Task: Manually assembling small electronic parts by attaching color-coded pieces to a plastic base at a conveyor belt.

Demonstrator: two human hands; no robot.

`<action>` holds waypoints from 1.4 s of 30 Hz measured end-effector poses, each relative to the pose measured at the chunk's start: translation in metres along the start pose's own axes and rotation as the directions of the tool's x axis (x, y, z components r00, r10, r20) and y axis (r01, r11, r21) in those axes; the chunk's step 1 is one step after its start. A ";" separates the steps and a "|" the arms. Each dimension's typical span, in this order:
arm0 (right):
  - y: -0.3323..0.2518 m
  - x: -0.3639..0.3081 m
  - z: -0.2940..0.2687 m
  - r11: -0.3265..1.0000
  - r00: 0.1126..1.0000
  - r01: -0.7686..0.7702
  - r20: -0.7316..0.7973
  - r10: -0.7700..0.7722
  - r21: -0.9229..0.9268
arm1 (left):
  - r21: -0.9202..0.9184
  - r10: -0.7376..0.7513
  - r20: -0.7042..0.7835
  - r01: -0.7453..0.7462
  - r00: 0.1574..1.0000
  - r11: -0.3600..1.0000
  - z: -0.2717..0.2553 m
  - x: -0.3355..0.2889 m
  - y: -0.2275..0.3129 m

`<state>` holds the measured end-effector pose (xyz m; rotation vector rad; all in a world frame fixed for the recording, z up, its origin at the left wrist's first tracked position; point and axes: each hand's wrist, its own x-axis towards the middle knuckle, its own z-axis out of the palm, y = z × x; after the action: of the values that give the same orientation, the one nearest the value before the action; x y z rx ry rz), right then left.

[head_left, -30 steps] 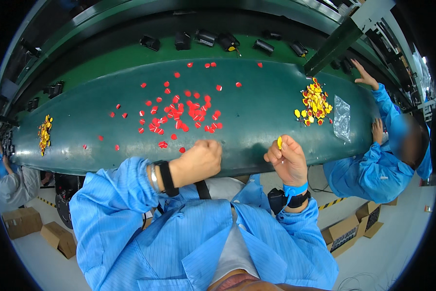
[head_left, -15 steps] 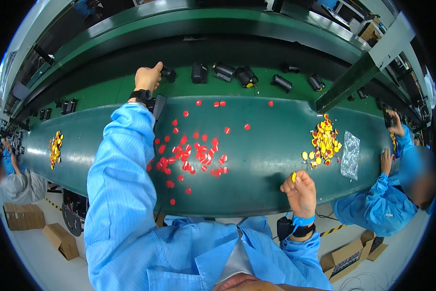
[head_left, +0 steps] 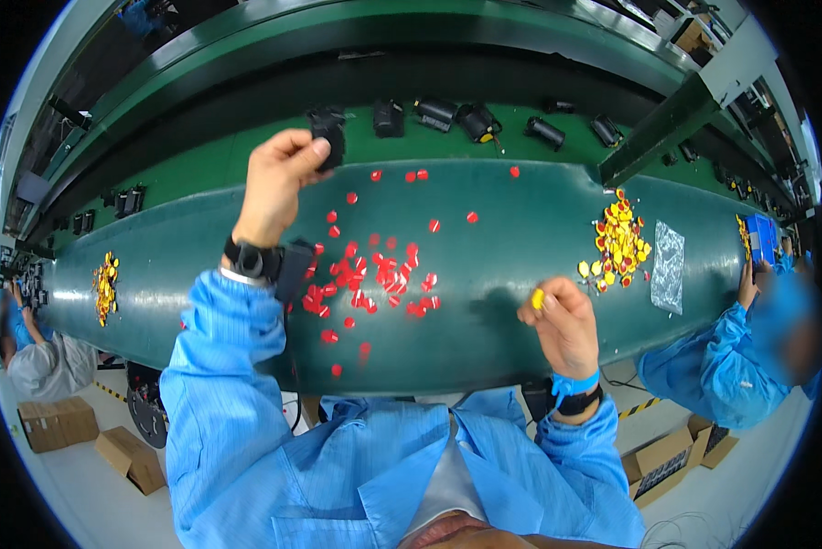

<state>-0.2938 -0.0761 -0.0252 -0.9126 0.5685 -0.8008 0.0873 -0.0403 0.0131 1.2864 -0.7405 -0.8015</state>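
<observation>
My left hand (head_left: 276, 183) grips a black cylindrical part (head_left: 329, 135) and holds it above the far edge of the green work surface (head_left: 484, 238). At the right, my right hand (head_left: 568, 331) pinches a small yellow disc (head_left: 538, 299) between thumb and fingertips, over the near side of the surface. Loose red discs (head_left: 345, 276) are scattered between my two hands. Beyond my right hand lies a pile of yellow and red discs (head_left: 623, 242).
Several black cylindrical parts (head_left: 435, 114) stand along the green ledge at the back. A clear plastic bag (head_left: 668, 267) lies right of the pile. A green post (head_left: 658, 133) rises at the back right. Another person's blue sleeve (head_left: 717, 361) is at the far right; cardboard boxes (head_left: 59, 425) sit on the floor.
My left hand has lifted the black part off the back ledge and drawn it a little nearer. My right hand has moved slightly away from me, still pinching the yellow disc.
</observation>
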 end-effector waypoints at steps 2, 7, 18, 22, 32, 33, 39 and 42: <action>0.001 0.005 0.026 1.000 0.995 -0.010 0.098 0.012 -0.019 | 0.012 0.111 0.129 -0.114 0.985 0.993 0.011 -0.048 0.005; 0.004 0.001 0.095 0.997 0.975 -0.071 0.211 0.069 0.001 | 0.036 0.336 0.216 -0.352 0.917 0.935 0.031 -0.137 -0.015; 0.010 -0.039 0.099 0.963 0.987 0.024 0.161 0.020 -0.267 | 0.037 0.313 0.346 -0.346 0.885 0.937 0.050 -0.196 -0.024; 0.002 -0.047 0.095 0.958 0.983 -0.019 0.167 0.069 -0.285 | 0.142 0.340 0.507 -0.466 0.792 0.873 0.047 -0.198 -0.019; 0.005 -0.052 0.096 0.946 0.987 -0.007 0.148 0.058 -0.325 | 0.164 0.347 0.518 -0.489 0.782 0.857 0.051 -0.205 -0.015; 0.005 -0.053 0.097 0.941 0.989 -0.011 0.134 0.059 -0.338 | 0.163 0.346 0.517 -0.487 0.783 0.858 0.050 -0.205 -0.014; 0.006 -0.053 0.100 0.936 0.992 -0.034 0.103 0.074 -0.349 | 0.195 0.393 0.518 -0.553 0.759 0.810 0.050 -0.204 -0.012; 0.010 -0.052 0.100 0.922 0.996 0.001 0.080 0.032 -0.387 | 0.208 0.408 0.526 -0.578 0.747 0.789 0.050 -0.204 -0.012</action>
<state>-0.2480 0.0164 0.0220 -1.2981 0.6718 -0.6408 -0.0647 0.1042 0.0012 1.1300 -1.6113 -0.5257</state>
